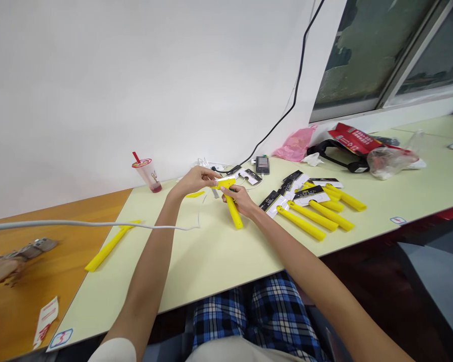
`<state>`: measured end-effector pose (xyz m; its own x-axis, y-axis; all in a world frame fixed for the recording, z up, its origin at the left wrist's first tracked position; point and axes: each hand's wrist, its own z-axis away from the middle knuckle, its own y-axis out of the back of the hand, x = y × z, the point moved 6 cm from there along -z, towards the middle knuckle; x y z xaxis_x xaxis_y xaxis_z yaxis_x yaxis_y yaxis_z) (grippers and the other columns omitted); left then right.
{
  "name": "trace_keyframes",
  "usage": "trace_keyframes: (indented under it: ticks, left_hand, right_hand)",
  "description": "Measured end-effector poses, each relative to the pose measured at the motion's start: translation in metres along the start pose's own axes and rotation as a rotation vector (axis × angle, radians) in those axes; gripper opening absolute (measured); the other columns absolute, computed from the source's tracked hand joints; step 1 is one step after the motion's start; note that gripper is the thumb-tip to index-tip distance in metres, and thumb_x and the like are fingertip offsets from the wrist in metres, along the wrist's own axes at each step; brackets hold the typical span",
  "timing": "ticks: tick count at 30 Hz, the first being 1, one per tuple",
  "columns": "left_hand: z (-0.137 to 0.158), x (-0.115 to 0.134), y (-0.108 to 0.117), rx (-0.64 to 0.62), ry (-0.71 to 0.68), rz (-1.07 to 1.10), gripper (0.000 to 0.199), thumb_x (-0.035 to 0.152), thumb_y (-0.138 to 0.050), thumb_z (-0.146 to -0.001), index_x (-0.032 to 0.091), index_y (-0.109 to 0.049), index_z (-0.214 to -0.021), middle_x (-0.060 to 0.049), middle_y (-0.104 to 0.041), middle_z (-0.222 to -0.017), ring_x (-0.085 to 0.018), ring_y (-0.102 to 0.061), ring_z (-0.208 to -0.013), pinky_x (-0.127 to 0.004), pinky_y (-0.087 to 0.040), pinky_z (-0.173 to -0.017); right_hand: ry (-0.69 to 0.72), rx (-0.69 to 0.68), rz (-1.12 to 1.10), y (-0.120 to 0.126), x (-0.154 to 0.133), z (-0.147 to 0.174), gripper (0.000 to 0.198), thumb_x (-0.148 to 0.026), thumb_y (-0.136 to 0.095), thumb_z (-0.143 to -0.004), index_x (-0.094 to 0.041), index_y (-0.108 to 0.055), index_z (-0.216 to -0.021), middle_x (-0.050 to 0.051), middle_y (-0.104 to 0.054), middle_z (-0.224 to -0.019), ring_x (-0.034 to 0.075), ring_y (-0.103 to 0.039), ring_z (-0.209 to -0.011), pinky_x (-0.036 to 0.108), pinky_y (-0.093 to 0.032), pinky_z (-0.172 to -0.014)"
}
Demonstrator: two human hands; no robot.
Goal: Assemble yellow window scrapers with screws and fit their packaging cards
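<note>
Over the middle of the table, both my hands are on a yellow T-shaped scraper (234,213), its handle pointing down toward me. My left hand (198,179) pinches the left end of its head from above. Just below the head, my right hand (242,200) is closed around the top of the handle. A small yellow piece (195,194) lies on the table by my left hand. To the right of my right hand, several yellow scrapers (311,216) lie in a pile with black-and-white cards (274,200) on their heads. Another yellow scraper (109,247) lies alone at the left.
A cup with a red straw (150,176) stands near the wall. Behind my hands are loose cards (251,176), a small dark device (262,165) and a black cable (274,128). A pink bag (296,144) and red package (353,139) sit back right. Another person's hand (2,271) is far left.
</note>
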<state>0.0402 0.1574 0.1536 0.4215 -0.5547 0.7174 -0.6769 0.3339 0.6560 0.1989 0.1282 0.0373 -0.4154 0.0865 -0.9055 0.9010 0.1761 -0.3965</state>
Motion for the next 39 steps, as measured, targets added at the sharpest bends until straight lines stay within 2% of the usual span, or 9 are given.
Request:
trace_keyframes:
  ticks: [6,11,20,25,30,39]
  left_hand:
    - [0.002,0.01,0.001,0.004,-0.011,-0.046,0.043,0.043,-0.088,-0.082,0.017,-0.091,-0.116,-0.01,-0.084,-0.097,-0.02,-0.068,-0.081,-0.031,-0.053,-0.074]
    - [0.003,0.013,0.001,0.012,-0.003,-0.037,0.043,0.042,-0.088,-0.082,0.016,-0.091,-0.116,-0.011,-0.085,-0.098,-0.02,-0.069,-0.081,-0.031,-0.054,-0.075]
    - [0.003,0.01,0.0,0.011,-0.007,-0.009,0.037,0.042,-0.089,-0.082,0.019,-0.092,-0.11,-0.01,-0.086,-0.1,-0.023,-0.073,-0.089,-0.033,-0.058,-0.082]
    - [0.002,0.013,-0.001,0.025,-0.05,-0.008,0.029,0.045,-0.085,-0.087,0.021,-0.092,-0.101,-0.01,-0.087,-0.109,-0.027,-0.077,-0.1,-0.037,-0.06,-0.091]
    - [0.001,0.015,-0.002,0.044,-0.073,-0.023,0.026,0.044,-0.081,-0.088,0.021,-0.091,-0.096,-0.01,-0.087,-0.107,-0.028,-0.079,-0.1,-0.039,-0.06,-0.09]
    - [0.003,0.017,-0.002,0.021,-0.076,-0.031,0.027,0.043,-0.081,-0.09,0.02,-0.09,-0.098,-0.01,-0.087,-0.105,-0.028,-0.079,-0.098,-0.038,-0.061,-0.088]
  right_hand:
    - [-0.006,0.001,-0.038,0.002,0.004,-0.003,0.063,-0.056,-0.112,-0.052,-0.02,-0.066,-0.075,-0.001,-0.064,-0.071,0.014,-0.059,-0.063,0.032,-0.054,-0.063]
    - [-0.013,-0.039,-0.051,-0.001,0.002,0.0,0.063,-0.057,-0.111,-0.056,-0.02,-0.067,-0.08,-0.001,-0.062,-0.069,0.012,-0.054,-0.06,0.028,-0.048,-0.052]
    - [0.018,-0.073,-0.06,-0.003,-0.002,0.001,0.059,-0.058,-0.108,-0.064,-0.019,-0.067,-0.079,-0.001,-0.062,-0.062,0.01,-0.05,-0.051,0.024,-0.043,-0.044]
    - [0.004,-0.081,-0.056,-0.004,-0.003,0.003,0.055,-0.054,-0.107,-0.067,-0.019,-0.066,-0.077,0.0,-0.063,-0.061,0.01,-0.05,-0.048,0.024,-0.042,-0.042]
    - [-0.01,-0.089,-0.041,-0.006,-0.005,0.006,0.052,-0.054,-0.105,-0.07,-0.018,-0.068,-0.078,0.001,-0.065,-0.061,0.009,-0.048,-0.045,0.024,-0.04,-0.041]
    - [-0.02,-0.084,-0.056,-0.005,-0.006,0.006,0.051,-0.052,-0.105,-0.069,-0.018,-0.069,-0.08,0.001,-0.064,-0.062,0.011,-0.051,-0.052,0.023,-0.041,-0.042]
